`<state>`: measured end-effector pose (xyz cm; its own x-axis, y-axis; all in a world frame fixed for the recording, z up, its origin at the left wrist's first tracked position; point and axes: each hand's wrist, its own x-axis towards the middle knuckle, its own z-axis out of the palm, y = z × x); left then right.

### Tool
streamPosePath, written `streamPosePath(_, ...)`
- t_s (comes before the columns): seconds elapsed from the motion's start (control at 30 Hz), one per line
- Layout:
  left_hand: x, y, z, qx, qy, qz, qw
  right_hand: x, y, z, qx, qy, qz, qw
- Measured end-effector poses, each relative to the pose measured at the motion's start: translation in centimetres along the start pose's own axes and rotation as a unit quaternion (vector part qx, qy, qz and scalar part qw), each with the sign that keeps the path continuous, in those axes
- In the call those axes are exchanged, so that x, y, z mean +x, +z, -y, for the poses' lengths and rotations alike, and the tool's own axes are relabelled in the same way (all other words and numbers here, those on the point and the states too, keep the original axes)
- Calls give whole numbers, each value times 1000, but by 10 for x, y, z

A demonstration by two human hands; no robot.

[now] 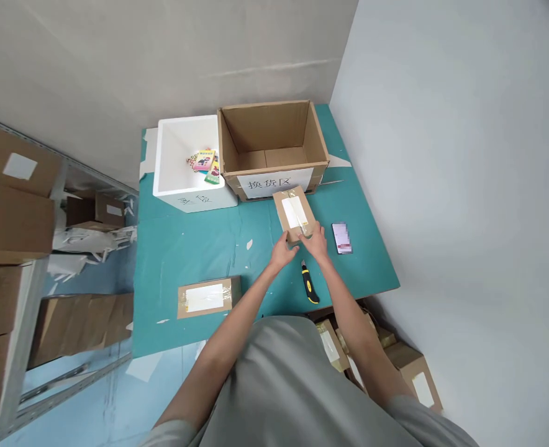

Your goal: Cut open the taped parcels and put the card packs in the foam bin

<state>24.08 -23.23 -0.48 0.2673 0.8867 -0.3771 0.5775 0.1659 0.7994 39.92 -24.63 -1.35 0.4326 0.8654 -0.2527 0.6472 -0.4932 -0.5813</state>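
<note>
A small taped cardboard box (281, 210) with a white label lies at a slant before the large carton. My right hand (317, 243) grips its near right corner, thumb over the top edge. At the near left corner, my left hand (282, 253) has its fingers against the box's side, with the thumb by the near edge; its grip is partly hidden. Just below the hands rests a black and yellow utility knife (308, 285), blade end pointing away from me. Right of my right hand lies a phone (342, 238) with its screen lit.
A large open carton (274, 133) and a white foam bin (167, 155) holding colourful small packs (204, 160) stand at the back of the green table (186, 236). Another labelled box (228, 295) lies front left. Shelves with cartons (13, 217) are left; a wall (442, 155) is right.
</note>
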Motion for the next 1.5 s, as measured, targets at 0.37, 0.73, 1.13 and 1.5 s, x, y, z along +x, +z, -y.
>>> streamPosePath(0.37,-13,-100,59,106,-39,-166,980,-50,86,94,-47,-62,109,991)
streamPosePath(0.73,-102,-184,167,112,-9,-283,953,-77,81,-29,-27,27,11,999)
streamPosePath(1.13,-194,-214,296,-50,-111,-252,960,-167,137,-21,23,52,76,995)
streamPosePath(1.5,-225,-216,312,-113,-80,-214,967,-239,189,76,171,39,172,969)
